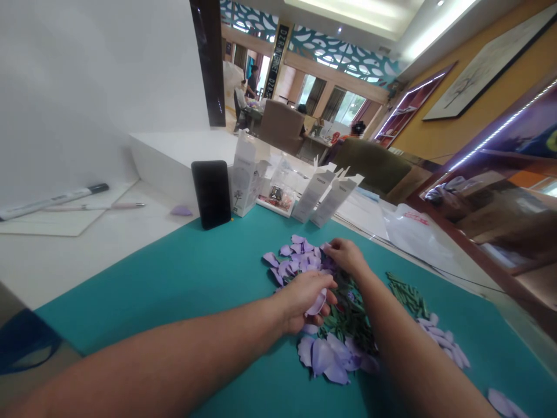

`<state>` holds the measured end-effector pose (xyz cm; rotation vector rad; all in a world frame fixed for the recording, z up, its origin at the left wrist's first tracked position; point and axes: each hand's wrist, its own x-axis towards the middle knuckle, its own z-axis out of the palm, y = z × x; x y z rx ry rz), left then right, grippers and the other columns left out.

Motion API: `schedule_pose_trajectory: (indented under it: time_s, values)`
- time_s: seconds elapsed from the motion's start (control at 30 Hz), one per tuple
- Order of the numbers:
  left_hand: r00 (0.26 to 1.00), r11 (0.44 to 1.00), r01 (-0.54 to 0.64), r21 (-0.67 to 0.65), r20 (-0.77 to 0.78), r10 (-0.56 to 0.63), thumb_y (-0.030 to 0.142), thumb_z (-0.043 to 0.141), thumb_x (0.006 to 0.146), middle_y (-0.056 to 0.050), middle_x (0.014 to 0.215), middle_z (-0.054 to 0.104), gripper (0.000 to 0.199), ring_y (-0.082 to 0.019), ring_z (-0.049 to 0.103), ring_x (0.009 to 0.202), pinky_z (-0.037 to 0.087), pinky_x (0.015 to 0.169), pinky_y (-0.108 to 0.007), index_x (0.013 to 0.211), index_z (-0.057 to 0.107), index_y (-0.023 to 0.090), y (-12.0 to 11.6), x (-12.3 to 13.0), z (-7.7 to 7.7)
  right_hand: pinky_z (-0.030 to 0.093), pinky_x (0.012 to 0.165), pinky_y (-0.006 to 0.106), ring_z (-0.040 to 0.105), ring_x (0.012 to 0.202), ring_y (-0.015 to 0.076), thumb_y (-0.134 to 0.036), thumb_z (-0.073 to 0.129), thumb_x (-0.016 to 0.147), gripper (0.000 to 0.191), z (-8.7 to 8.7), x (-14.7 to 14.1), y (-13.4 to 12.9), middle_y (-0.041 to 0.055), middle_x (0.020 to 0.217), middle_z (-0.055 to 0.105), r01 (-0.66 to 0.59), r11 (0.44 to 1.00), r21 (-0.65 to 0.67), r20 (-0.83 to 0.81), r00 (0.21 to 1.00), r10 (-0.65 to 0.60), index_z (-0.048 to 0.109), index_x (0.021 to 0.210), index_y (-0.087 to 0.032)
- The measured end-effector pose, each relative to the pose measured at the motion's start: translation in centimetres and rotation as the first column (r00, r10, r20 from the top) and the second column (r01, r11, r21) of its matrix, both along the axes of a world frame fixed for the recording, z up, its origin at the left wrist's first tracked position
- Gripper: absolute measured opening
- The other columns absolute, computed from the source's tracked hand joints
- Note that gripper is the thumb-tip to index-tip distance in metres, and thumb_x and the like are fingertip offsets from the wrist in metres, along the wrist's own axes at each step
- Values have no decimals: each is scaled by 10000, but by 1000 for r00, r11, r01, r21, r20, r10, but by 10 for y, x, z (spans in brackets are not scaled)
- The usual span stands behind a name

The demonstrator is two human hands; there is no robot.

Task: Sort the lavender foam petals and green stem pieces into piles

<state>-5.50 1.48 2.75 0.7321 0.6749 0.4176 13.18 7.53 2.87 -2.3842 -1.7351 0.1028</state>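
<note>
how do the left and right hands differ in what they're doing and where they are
The left hand curls around a lilac petal; the right hand has its fingertips at the edge of the petal pile, grip unclear. The left hand is nearer the camera, the right hand farther. Both are bare, above the teal mat.

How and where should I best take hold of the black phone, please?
Probably take the black phone by its top edge, from above: it stands nearly upright with that edge uncovered, while a white box stands close on its right in this view.
</note>
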Motion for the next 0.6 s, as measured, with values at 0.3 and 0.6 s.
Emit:
schedule_pose_trajectory:
  time_s: [0.3, 0.6]
  values:
    - [999, 996, -21, -83, 27, 23, 525, 336, 970, 13, 653, 537, 394, -61, 403, 436, 213, 407, -168, 914, 525, 184, 2, -2, 3, 482, 674, 289, 618, 743, 199, -576, 631, 791, 401, 26, -18, -80, 44, 778, 704, -118, 880, 461, -511, 775, 372, 707, 838, -185]
    - [998, 997, -46, -63, 36, 49, 390, 483, 932, 42, 626, 496, 219, -45, 394, 432, 168, 414, -167, 887, 537, 182, 3, -1, 7, 486, 759, 317, 638, 840, 207, -441, 520, 921, 297, 18, -23, -108, 60, 879, 709, -297, 819, 490, -315, 816, 484, 717, 898, -220]
